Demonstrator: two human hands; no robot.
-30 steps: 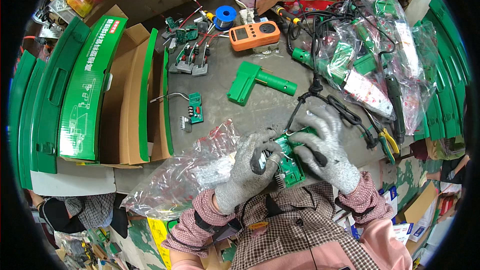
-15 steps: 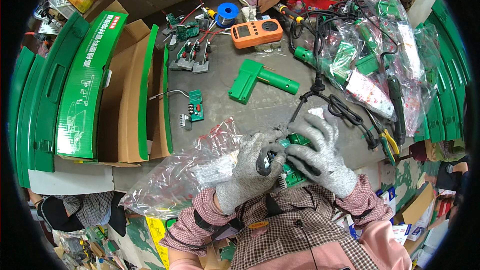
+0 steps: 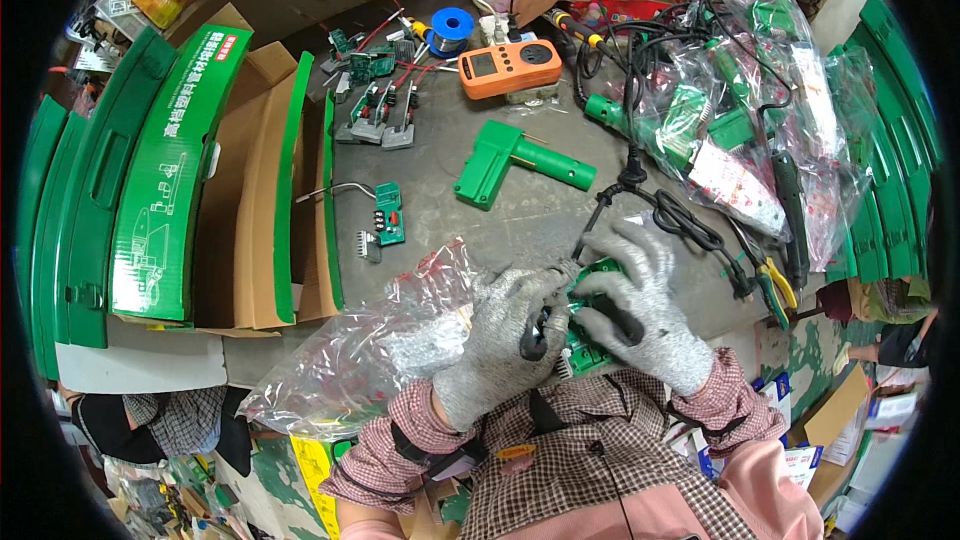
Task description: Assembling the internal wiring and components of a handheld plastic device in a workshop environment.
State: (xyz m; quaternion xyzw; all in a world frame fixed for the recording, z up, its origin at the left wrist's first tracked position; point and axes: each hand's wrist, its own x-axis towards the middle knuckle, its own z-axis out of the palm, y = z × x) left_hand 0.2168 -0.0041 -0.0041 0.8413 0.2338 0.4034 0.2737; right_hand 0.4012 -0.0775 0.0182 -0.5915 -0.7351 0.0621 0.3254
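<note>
Both gloved hands have drifted slightly toward the body since a second ago, green circuit board (image 3: pixel 590 340) staying pinched between them at the near edge of the desk (image 3: pixel 520 225); rest of the bench looks unchanged. Left hand (image 3: pixel 505 345) has its fingers curled narrow around a small dark part against the board's left edge, what the part is I cannot tell. Right hand (image 3: pixel 635 315) lies over the board from above, fingers spread and pressing down, probably to pin it flat while the left works the edge. Board is held close under the head camera, likely so the small parts are easy to see. Clear plastic bag (image 3: pixel 370 350) lies crumpled just left of the left hand, touching its wrist side, near enough to reach into. Black cable (image 3: pixel 670 215) runs from the clutter at the back to just beyond the right fingertips; whether it joins the board is hidden. Another green board with a wire (image 3: pixel 385 220) sits apart mid-desk, green plastic handle-shaped housing (image 3: pixel 520 165) beyond it, orange meter (image 3: pixel 510 65) and blue solder spool (image 3: pixel 452 25) further back. Green boxes in open cartons (image 3: pixel 170 170) stacked on the left, bagged green parts (image 3: pixel 740 140) piled on the right, so the middle of the desk is kept as working space
</note>
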